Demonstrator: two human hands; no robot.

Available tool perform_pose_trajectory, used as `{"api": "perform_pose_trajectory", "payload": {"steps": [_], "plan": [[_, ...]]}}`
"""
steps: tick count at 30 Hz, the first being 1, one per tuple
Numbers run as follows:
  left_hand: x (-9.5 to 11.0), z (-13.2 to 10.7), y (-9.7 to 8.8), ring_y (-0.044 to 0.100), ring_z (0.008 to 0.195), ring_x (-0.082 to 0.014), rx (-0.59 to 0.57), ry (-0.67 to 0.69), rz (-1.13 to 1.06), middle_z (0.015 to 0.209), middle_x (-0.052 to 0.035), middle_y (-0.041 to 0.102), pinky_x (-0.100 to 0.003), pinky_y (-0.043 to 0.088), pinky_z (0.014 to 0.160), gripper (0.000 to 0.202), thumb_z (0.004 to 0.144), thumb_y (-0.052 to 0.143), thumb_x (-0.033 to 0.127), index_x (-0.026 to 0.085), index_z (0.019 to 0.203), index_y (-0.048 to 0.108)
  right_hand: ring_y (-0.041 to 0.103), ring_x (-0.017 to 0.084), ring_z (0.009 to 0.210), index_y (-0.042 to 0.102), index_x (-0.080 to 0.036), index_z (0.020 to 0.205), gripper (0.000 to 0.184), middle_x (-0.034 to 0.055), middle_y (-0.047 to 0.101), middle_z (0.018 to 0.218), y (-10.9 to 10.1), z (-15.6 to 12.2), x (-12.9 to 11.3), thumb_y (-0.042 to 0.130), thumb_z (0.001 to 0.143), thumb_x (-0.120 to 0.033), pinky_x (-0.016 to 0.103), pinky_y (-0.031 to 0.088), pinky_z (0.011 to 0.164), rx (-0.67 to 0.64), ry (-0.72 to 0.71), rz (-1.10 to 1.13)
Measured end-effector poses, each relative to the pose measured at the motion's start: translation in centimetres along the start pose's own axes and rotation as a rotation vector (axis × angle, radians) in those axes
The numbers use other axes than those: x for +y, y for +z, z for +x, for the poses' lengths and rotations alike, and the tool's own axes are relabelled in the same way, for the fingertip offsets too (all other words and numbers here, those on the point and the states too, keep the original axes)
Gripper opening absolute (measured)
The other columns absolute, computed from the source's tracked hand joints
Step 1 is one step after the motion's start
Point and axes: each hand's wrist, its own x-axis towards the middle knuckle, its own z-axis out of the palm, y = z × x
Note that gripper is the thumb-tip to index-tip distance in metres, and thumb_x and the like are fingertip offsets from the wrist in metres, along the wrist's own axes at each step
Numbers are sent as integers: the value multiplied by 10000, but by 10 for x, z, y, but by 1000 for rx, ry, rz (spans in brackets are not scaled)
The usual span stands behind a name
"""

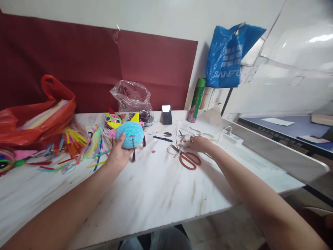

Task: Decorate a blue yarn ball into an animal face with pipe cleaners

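Two bare hands reach over the white marble-patterned tabletop. The left hand cups a round light-blue ribbed paper ball from below, just above the table's far left-middle, in front of a yellow-and-pink craft figure. The ball looks soft, so a tighter squeeze would likely dent it. Its dark tassels hang loose and could snag on the heap of coloured paper strips beside them. The right hand lies palm down on small clutter. I cannot tell whether it grips anything. The red-handled steel scissors lie just beside it with the blades toward the fingers, so a careless sweep might nick them.

Counted: one ball, two visible tassels, one pair of scissors, one black phone, one green spray can, and three plastic bags: a red one, a clear one and a blue one. The strips are too many to count.
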Motion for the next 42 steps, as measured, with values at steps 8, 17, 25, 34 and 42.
{"api": "perform_pose_trajectory", "payload": {"steps": [8, 17, 25, 34, 42], "plan": [[7, -14, -7, 603, 1104, -245, -4, 1, -2, 1188, -63, 660, -416, 539, 871, 341, 799, 659, 332, 232, 1122, 612, 597, 339, 1035, 627, -98, 1019, 321, 209, 655, 1071, 21, 3, 4, 554, 816, -335, 370, 450, 780, 58, 30, 27], [-1, -18, -9, 553, 1203, -254, 7, 26, -29, 1297, -92, 601, -465, 489, 958, 536, 787, 675, 274, 253, 1293, 499, 596, 197, 624, 651, -150, 953, 309, 61, 657, 729, -6, -33, -45, 440, 865, -358, 296, 456, 574, 437, -8, 817], [0, -21, -20, 564, 1206, -264, 19, 84, -3, 1339, -65, 576, -486, 498, 971, 672, 763, 713, 297, 327, 1365, 416, 618, 187, 650, 669, -191, 999, 320, 72, 707, 832, -2, -77, -123, 485, 875, -423, 285, 494, 565, 294, -525, 1041], [-8, -23, -21, 551, 1230, -277, 73, 129, 131, 1382, -48, 534, -454, 521, 954, 645, 773, 696, 337, 358, 1354, 415, 658, 210, 769, 626, -208, 940, 202, 52, 682, 822, -5, -95, -128, 463, 869, -303, 299, 537, 662, 218, -647, 970], [-14, -29, -16, 530, 1247, -288, 13, 169, 141, 1353, -87, 533, -484, 471, 1015, 687, 759, 694, 319, 300, 1372, 385, 634, 185, 708, 594, -204, 835, 172, 45, 657, 778, -2, -96, -135, 452, 886, -287, 296, 522, 627, 272, -670, 953]]}}
